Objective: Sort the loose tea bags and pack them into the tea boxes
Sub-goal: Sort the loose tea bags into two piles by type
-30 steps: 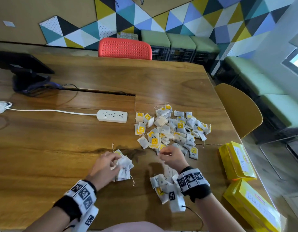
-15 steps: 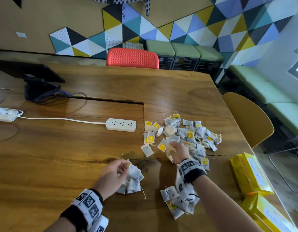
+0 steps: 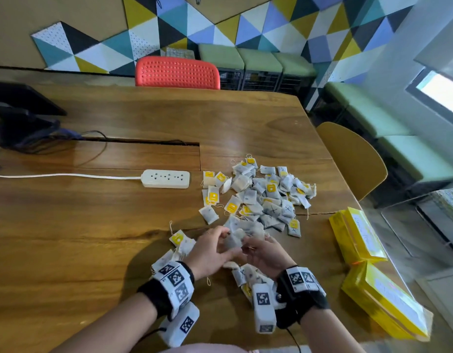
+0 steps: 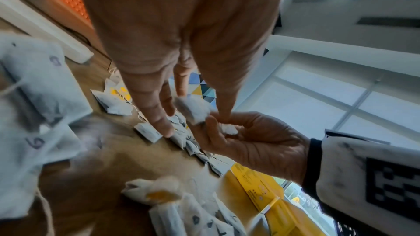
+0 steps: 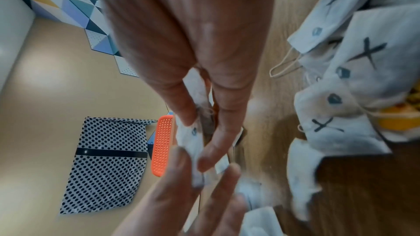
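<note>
Nearest, the sorted heap of X-marked bags [image 3: 248,276] lies under the wrists; a sleeve could scatter it. Just above, the left hand [image 3: 210,253] and right hand [image 3: 266,253] both pinch one tea bag [image 3: 234,239], whose thin paper may tear. Beyond, the unsorted pile [image 3: 261,194] waits on the table [image 3: 92,225]; the yellow tea boxes [image 3: 357,235] sit near the right edge
</note>
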